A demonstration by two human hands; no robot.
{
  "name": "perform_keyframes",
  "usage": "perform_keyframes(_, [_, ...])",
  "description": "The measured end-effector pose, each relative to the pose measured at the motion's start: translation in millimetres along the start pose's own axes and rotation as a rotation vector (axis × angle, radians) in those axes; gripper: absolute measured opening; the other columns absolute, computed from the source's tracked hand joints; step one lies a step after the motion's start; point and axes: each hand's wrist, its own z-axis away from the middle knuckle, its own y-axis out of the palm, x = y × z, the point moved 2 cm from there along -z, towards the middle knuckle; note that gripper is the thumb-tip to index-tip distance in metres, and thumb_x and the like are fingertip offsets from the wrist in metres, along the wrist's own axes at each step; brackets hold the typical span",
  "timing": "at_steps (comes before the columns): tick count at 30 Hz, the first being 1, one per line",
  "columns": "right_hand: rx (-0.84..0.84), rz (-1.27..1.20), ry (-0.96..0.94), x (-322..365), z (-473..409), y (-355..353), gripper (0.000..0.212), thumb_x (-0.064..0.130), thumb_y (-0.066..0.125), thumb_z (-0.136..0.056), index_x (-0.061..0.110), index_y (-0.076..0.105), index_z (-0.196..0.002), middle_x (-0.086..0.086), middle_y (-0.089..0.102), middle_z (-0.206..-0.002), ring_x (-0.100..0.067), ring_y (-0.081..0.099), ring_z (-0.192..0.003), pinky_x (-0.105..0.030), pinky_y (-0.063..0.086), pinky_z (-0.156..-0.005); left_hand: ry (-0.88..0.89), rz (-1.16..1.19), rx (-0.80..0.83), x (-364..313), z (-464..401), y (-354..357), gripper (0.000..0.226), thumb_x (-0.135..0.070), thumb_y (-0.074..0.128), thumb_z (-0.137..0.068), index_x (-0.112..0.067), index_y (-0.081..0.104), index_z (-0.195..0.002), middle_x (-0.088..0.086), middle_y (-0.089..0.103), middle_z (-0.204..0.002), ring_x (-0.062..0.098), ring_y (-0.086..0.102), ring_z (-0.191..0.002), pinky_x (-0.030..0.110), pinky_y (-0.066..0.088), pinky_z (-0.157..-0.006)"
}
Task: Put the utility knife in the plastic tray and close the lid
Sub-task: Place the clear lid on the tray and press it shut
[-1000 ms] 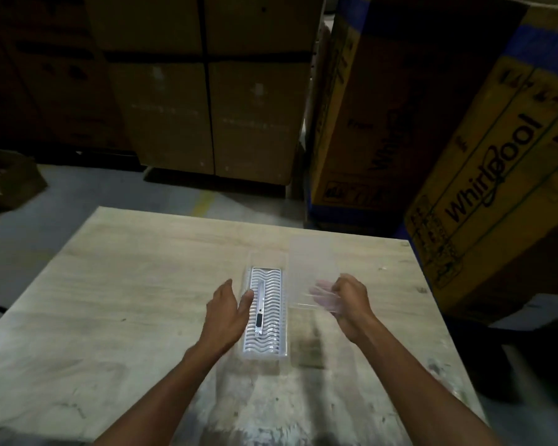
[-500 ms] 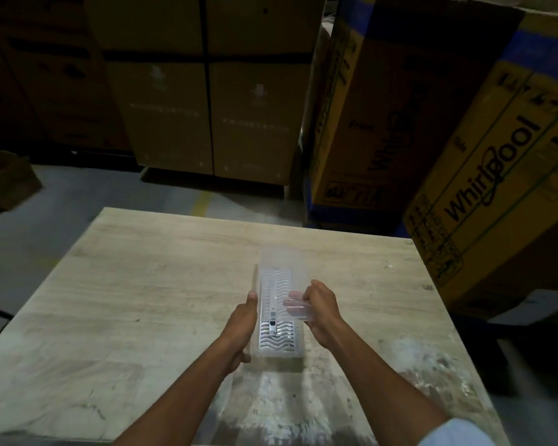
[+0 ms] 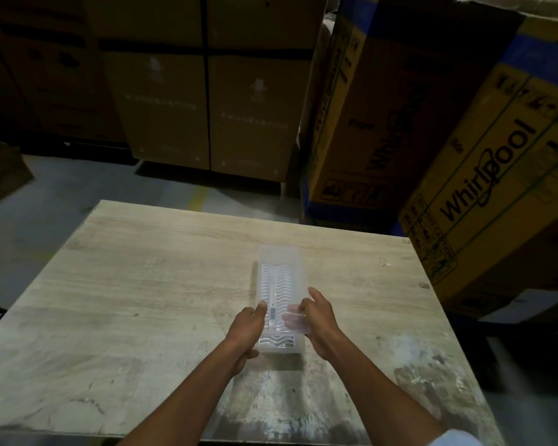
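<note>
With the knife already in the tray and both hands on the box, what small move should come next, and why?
Probably press the clear lid down along the tray. The utility knife lies inside, the left hand steadies one side, and the right hand grips the lid edge, which does not look fully seated.

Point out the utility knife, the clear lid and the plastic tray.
utility knife (image 3: pixel 272 309): head view, on its pale handle, seen through the lid.
clear lid (image 3: pixel 279 254): head view, on its far end.
plastic tray (image 3: pixel 277 348): head view, on its near end wall.
</note>
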Motion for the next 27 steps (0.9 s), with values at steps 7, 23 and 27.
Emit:
perform_keyframes(7, [-0.104, 0.306, -0.060, -19, -1, -6, 0.055, 0.009, 0.050, -0.096, 0.014, 0.041, -0.150, -0.013, 0.068, -0.121, -0.023, 0.074, -0.081, -0.029, 0.061, -0.064, 0.041, -0.076, -0.040, 6, -4, -1, 0.049, -0.048, 0.042, -0.101, -0.013, 0.052, -0.134, 0.003, 0.053, -0.127, 0.023, 0.054, -0.104, 0.052, 0.057, -0.094])
perform_keyframes(23, [-0.170, 0.824, -0.173, -37, 0, -26, 0.024, 0.014, 0.054, -0.086, 0.001, 0.069, -0.075, -0.012, 0.072, -0.077, -0.027, 0.067, -0.073, -0.029, 0.044, -0.060, 0.121, -0.278, -0.213, 34, -29, -4, 0.022, -0.013, 0.067, -0.087, -0.005, 0.070, -0.107, 0.021, 0.069, -0.111, 0.038, 0.070, -0.097, 0.051, 0.062, -0.082])
perform_keyframes(27, [-0.154, 0.785, -0.128, -47, -1, -32, 0.024, 0.013, 0.061, -0.083, 0.012, 0.068, -0.059, -0.003, 0.070, -0.067, -0.025, 0.071, -0.072, -0.033, 0.060, -0.064, 0.118, -0.234, -0.249, 42, -33, -8, 0.032, -0.001, 0.071, -0.081, -0.005, 0.068, -0.113, 0.019, 0.072, -0.099, 0.036, 0.075, -0.077, 0.049, 0.064, -0.076])
